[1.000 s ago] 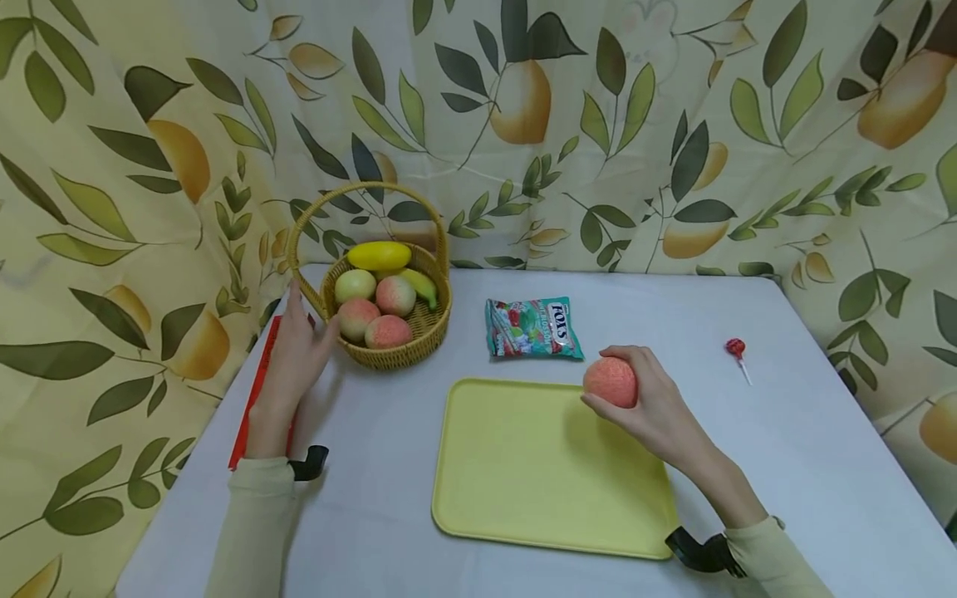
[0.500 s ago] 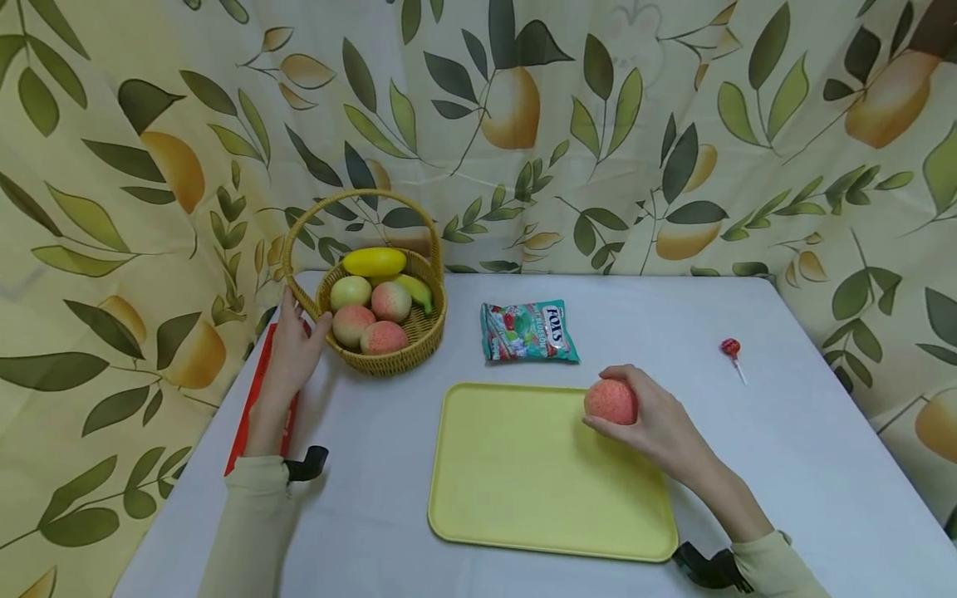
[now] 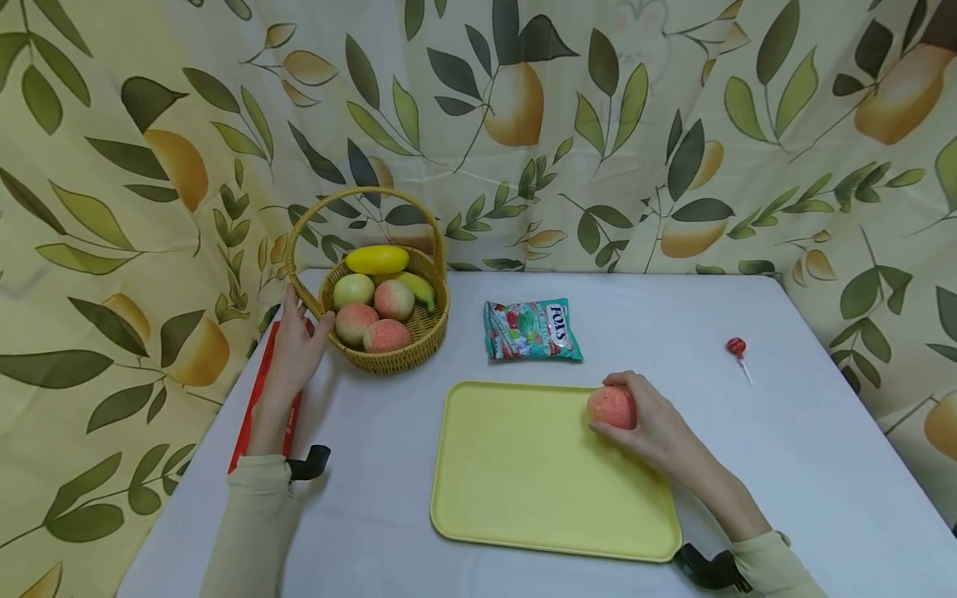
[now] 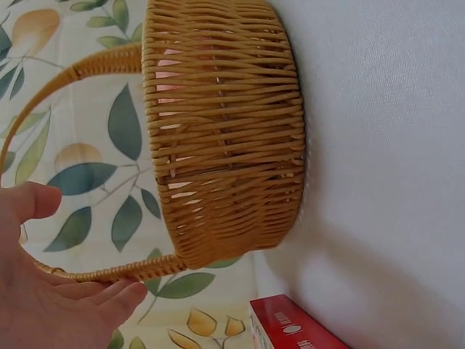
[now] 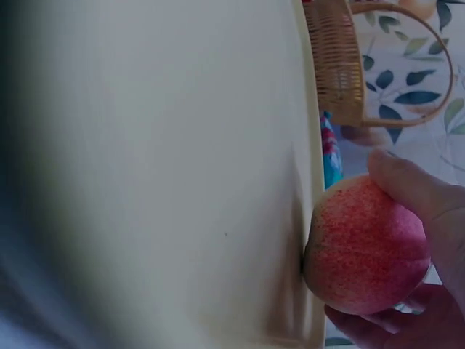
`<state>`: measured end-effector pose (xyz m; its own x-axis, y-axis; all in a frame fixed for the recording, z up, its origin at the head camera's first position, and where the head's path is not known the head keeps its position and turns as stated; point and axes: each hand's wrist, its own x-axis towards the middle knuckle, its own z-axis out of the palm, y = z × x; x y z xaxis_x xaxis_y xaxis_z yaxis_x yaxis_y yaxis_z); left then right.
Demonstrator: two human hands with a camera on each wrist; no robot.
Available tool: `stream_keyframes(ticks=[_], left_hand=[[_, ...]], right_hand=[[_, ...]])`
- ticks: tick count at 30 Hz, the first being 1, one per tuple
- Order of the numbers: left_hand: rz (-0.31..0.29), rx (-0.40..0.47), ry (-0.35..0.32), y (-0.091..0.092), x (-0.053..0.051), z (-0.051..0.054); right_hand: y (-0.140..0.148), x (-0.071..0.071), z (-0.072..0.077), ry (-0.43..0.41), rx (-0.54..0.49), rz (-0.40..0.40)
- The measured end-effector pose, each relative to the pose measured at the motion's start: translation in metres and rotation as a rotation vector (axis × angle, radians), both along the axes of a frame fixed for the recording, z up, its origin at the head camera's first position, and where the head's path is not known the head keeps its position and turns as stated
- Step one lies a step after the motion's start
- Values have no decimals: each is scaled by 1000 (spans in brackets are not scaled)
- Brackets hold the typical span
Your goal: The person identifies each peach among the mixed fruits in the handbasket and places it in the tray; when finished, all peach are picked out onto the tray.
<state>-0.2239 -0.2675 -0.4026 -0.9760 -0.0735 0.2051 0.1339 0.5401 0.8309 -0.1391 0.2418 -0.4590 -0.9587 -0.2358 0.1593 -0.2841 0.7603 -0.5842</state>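
A red peach (image 3: 612, 408) is held between the thumb and fingers of my right hand (image 3: 661, 428), at the upper right corner of the yellow tray (image 3: 553, 473). In the right wrist view the peach (image 5: 367, 243) is by the tray's rim (image 5: 314, 145). My left hand (image 3: 294, 349) is at the left side of the wicker basket (image 3: 396, 359); in the left wrist view its fingers lie against the handle (image 4: 138, 272), with the thumb apart. Several peaches, a green fruit (image 3: 354, 291) and yellow fruits (image 3: 377, 259) lie in the basket.
A teal candy bag (image 3: 532, 330) lies behind the tray, right of the basket. A red lollipop (image 3: 737, 347) lies at the far right. A red box (image 3: 257, 399) is partly under the left forearm. A patterned curtain hangs behind the table.
My right hand has moved down and slightly right with the peach, toward the tray. The left hand stays by the basket handle, with its fingers slightly more drawn in.
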Motion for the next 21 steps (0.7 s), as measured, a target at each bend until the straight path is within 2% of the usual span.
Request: stream_keyframes(ticks=[10, 14, 21], left_hand=[[1, 5, -10, 0, 2, 0], [0, 5, -15, 0, 3, 1], [-1, -1, -14, -1, 2, 0]], right_hand=[[1, 3, 9, -63, 97, 67], [-1, 5, 6, -41, 119, 89], [-1, 4, 7, 0, 118, 69]])
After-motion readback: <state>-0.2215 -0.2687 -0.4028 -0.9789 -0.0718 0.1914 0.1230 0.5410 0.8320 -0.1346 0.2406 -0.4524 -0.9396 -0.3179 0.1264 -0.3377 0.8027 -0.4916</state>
